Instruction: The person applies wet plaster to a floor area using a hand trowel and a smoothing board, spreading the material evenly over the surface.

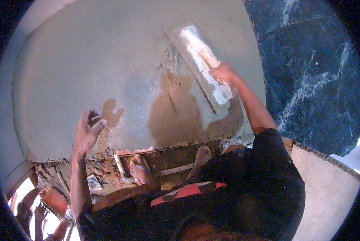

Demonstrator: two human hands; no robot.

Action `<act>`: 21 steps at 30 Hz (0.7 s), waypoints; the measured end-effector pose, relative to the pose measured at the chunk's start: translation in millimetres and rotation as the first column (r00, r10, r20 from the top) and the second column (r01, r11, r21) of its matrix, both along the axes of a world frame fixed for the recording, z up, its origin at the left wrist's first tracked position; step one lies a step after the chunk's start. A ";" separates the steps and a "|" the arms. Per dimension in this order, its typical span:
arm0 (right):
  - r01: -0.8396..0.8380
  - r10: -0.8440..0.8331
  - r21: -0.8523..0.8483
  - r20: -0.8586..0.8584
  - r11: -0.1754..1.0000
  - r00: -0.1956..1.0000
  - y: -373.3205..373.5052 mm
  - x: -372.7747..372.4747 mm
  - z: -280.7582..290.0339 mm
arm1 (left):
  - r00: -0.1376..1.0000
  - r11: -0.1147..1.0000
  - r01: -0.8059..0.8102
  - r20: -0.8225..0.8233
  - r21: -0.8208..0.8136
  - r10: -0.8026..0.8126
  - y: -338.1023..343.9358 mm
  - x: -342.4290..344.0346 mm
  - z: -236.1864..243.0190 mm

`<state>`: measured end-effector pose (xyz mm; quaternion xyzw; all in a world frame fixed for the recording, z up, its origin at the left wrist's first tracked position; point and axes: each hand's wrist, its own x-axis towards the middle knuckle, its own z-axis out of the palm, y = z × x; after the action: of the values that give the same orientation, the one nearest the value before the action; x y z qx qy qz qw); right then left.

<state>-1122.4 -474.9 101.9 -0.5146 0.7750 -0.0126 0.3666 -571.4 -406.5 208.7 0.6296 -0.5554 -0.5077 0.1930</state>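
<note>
My right hand [224, 73] is wrapped round the handle of a long flat finishing trowel [192, 40]. The blade lies slantwise on a surface of wet grey cement [79, 64], towards its right side. Along the blade's left edge runs a ridge of cement, with a rough, torn patch [168, 60] just beyond it. At the left, my left hand [89, 129] hovers over the near part of the cement. Its fingers are bent but apart, and it holds nothing. Shadows of my body and hand fall across the cement.
Dark blue-green marble with white veins [308, 76] borders the cement on the right. My sandalled foot [140, 169] stands in a strip of broken earth with a white pipe [120, 168]. Another person's hands [39, 211] show at lower left, near an orange-red object [54, 203].
</note>
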 end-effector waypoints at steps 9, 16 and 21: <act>-0.211 0.207 -0.003 0.197 0.977 0.958 68.2 83.3 54.6 | 0.945 0.941 0.316 0.133 -0.122 -0.300 -16.9 -87.0 35.6; -0.362 0.320 -0.350 -0.172 0.864 0.932 45.2 53.3 53.6 | 0.703 0.650 0.678 0.560 -0.342 -0.439 -67.2 -130.6 40.8; -0.401 0.314 -0.309 -0.295 0.862 0.902 -20.9 63.6 60.6 | 0.563 0.553 0.776 0.728 -0.303 -0.390 -140.9 -218.7 -0.3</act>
<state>-1058.8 -495.8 162.5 -0.7067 0.6870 -0.0257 0.1670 -790.0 -547.5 208.4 0.4192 -0.8999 -0.1202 0.0082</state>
